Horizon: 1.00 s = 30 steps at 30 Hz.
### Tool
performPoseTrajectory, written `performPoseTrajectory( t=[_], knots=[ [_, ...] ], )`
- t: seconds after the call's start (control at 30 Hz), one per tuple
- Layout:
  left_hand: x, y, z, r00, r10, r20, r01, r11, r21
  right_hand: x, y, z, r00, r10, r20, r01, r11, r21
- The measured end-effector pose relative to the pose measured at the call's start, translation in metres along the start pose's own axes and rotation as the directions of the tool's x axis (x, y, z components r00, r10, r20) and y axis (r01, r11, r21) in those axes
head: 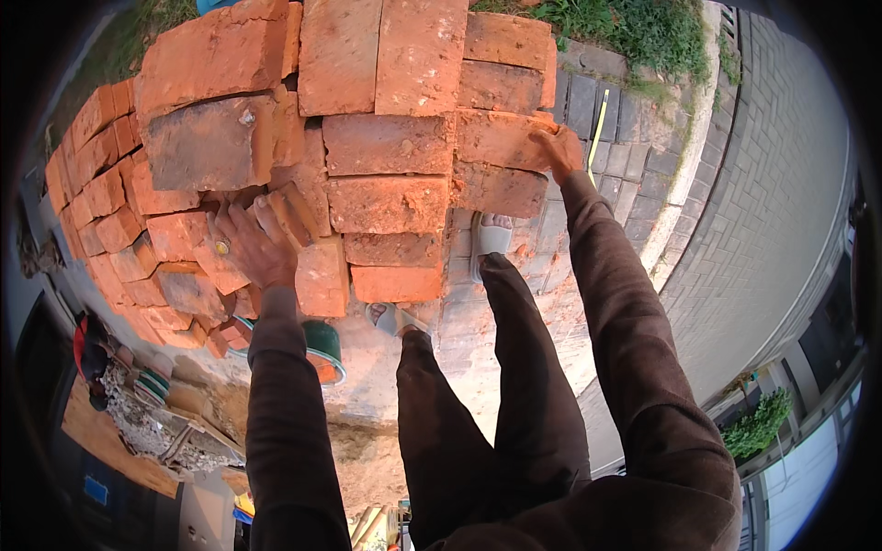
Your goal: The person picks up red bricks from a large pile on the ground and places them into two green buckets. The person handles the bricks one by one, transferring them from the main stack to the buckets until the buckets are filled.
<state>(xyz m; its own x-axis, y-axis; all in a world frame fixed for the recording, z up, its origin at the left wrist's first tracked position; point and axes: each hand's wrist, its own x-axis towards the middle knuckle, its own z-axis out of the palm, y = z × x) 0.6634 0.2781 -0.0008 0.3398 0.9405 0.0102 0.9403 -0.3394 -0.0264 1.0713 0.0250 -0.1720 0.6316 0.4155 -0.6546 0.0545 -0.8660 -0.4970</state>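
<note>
A large stack of red clay bricks [386, 144] stands before me. My left hand [253, 241], with a ring on one finger, rests on the left part of the stack. Its thumb side touches a small tilted brick [293, 213], and its fingertips reach under a dark-faced brick [207, 148]. Whether it grips either one is unclear. On the right, my right hand [559, 150] touches the outer end of a brick [499, 138] at the stack's edge, its fingers bent on the top; a firm hold cannot be made out.
Green tubs [322, 341] with brick pieces sit below the stack, left of my feet in sandals [492, 237]. A yellow strip [599, 127] lies on the grey pavers [613, 162]. Beyond a pale kerb [679, 186] runs a paved road. At lower left are boards and a person's red-and-dark clothing.
</note>
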Motion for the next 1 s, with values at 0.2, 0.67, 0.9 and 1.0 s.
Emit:
performPoseTrajectory(
  t=[0.2,0.67,0.9,1.0],
  knots=[
    [-0.001,-0.005,-0.003,1.000,-0.016,-0.012,0.015,0.999,-0.048,-0.013,-0.029,-0.011,0.998,0.052,-0.045,-0.051,0.998,0.021],
    [0.001,0.005,-0.001,0.998,-0.047,0.048,0.052,0.992,-0.117,-0.030,-0.055,-0.064,0.919,-0.288,0.268,0.333,0.933,-0.140],
    [0.002,-0.002,-0.004,0.991,-0.084,0.107,0.097,0.987,-0.125,-0.136,-0.053,-0.121,0.948,-0.196,0.250,0.126,0.954,0.271],
    [0.001,-0.002,-0.005,0.994,-0.074,0.082,0.082,0.992,-0.098,-0.151,-0.059,-0.112,0.930,-0.230,0.287,0.102,0.911,0.400]
  ],
)
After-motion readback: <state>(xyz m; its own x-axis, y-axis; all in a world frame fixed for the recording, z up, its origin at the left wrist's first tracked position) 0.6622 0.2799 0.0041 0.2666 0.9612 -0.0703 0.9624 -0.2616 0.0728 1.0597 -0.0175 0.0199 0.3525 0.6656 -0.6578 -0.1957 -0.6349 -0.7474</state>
